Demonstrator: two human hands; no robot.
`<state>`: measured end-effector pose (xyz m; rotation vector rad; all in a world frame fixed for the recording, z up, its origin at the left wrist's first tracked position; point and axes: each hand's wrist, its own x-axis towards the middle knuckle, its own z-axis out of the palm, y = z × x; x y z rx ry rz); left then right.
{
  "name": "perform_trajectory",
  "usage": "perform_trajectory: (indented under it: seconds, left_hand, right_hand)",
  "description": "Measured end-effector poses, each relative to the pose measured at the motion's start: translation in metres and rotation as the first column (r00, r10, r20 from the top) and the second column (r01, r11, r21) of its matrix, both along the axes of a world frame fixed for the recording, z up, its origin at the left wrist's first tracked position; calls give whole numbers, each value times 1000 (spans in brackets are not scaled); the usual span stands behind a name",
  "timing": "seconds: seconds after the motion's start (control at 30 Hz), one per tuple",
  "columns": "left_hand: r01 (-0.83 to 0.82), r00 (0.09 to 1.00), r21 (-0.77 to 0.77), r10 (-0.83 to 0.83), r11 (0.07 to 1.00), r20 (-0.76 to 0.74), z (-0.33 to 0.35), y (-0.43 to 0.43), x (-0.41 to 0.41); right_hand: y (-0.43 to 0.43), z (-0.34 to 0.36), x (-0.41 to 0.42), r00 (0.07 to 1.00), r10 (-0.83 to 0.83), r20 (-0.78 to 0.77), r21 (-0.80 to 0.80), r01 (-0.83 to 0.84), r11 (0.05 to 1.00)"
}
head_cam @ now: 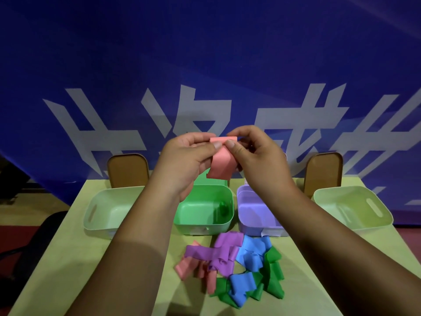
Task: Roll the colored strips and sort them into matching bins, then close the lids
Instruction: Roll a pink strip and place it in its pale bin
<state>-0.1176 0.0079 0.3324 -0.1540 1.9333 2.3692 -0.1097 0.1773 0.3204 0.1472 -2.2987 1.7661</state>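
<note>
Pink strip [222, 165] is in the air above the green bin [202, 226], its top edge curled over and pinched by the fingers [239, 132] of left hand [186, 156] and right hand [259, 156]. It looks light, thin and floppy, probably springy. Best held at the rolled edge with thumbs tight, or it likely unrolls.

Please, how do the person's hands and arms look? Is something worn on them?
The left hand and right hand wear no gloves, and no ring or watch shows. Both forearms are bare to the picture's edge, with no sleeve in view. The thumbnails are short and unpainted.
</note>
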Motion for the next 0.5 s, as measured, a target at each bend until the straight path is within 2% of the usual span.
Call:
perform_trajectory:
  seconds: [0.1, 0.33, 0.5]
  left_hand:
    - [-14, 1000, -8, 14, 1000, -2, 1, 3, 0]
    - [-8, 998, -130, 0, 991, -59, 0, 3, -4]
    - [37, 995, -153, -51, 987, -87, 5, -3, -2]
  right_hand:
    - [3, -1, 1, 1000, 20, 17, 4, -20, 1000]
    - [7, 5, 3, 995, 59, 79, -30, -56, 998]
    - [14, 8, 0, 992, 63, 109, 25, -66, 997]
